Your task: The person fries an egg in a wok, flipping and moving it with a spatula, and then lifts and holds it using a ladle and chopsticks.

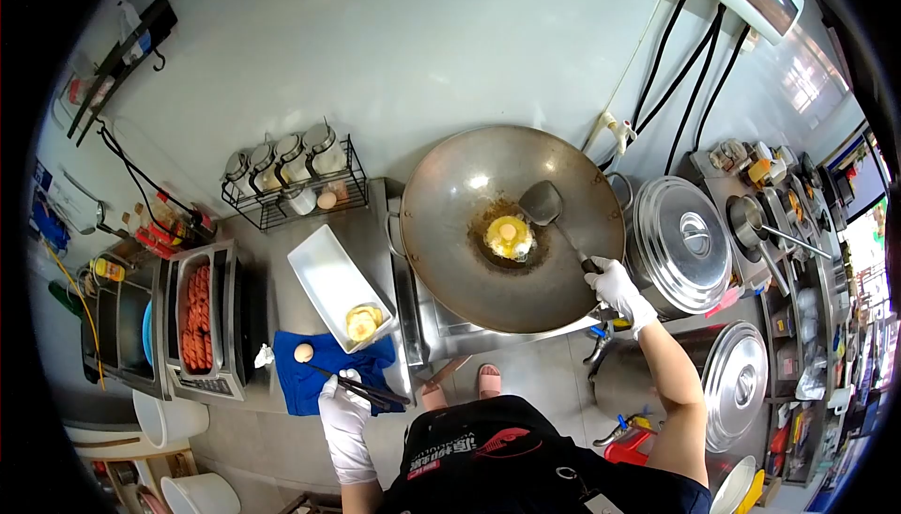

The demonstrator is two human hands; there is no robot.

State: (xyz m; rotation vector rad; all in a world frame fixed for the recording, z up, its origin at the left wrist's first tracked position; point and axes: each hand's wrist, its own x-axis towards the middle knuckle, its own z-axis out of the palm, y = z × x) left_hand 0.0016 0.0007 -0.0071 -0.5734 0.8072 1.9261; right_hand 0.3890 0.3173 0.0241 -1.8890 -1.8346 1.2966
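A frying egg with a yellow yolk and a whitening edge [509, 236] is lying at the bottom of a wide, round, grey-brown metal wok [450, 195]. A dark metal spatula with a long handle [542, 203] is resting its blade inside the wok, just beside the egg; whether the two are touching is staying unclear. The white-gloved right hand [617, 291] is grasping the spatula's handle at the wok's near right rim, covering the handle's end. Left of the wok and nearer the wearer, the white-gloved left hand [344, 406] is clasping thin black sticks [375, 389], its fingers partly hiding them, so their number is staying hard to tell. Below them a folded blue cloth [298, 392] is lying on the steel bench [272, 284], bearing a whole brown egg [303, 352]. Just left of the wok, a white rectangular tray [328, 275] is holding pale yellow, round pieces [363, 323], too blurred for naming. Right of the wok, a lidded steel pot [682, 242] is standing, its lid hiding its contents.
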